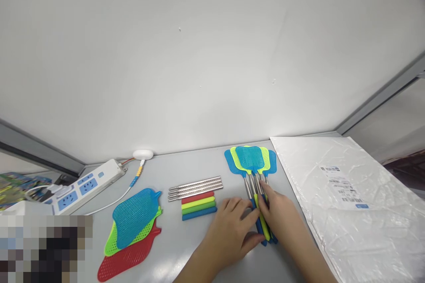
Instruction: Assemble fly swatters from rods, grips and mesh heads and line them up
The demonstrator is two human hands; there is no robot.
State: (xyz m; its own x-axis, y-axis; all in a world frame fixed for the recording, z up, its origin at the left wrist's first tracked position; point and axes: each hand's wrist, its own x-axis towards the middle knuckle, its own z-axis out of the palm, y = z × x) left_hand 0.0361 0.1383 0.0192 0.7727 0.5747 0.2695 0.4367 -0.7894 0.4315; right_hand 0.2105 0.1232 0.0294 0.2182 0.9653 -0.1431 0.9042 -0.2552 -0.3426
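Several assembled fly swatters, with blue and yellow-green heads, metal rods and coloured handles, lie bundled on the grey table. My left hand presses its curled fingers and thumb against the left side of the handles. From the right, my right hand closes over the rods and upper handles. To the left are several loose metal rods in a row. Below them lie loose handle grips in red, yellow, green and blue. Further left, a blue swatter head overlaps a green head and a red head.
A white plastic-wrapped package with a label covers the right of the table. A power strip and a white device with a cable stand at the back left. A white wall rises behind.
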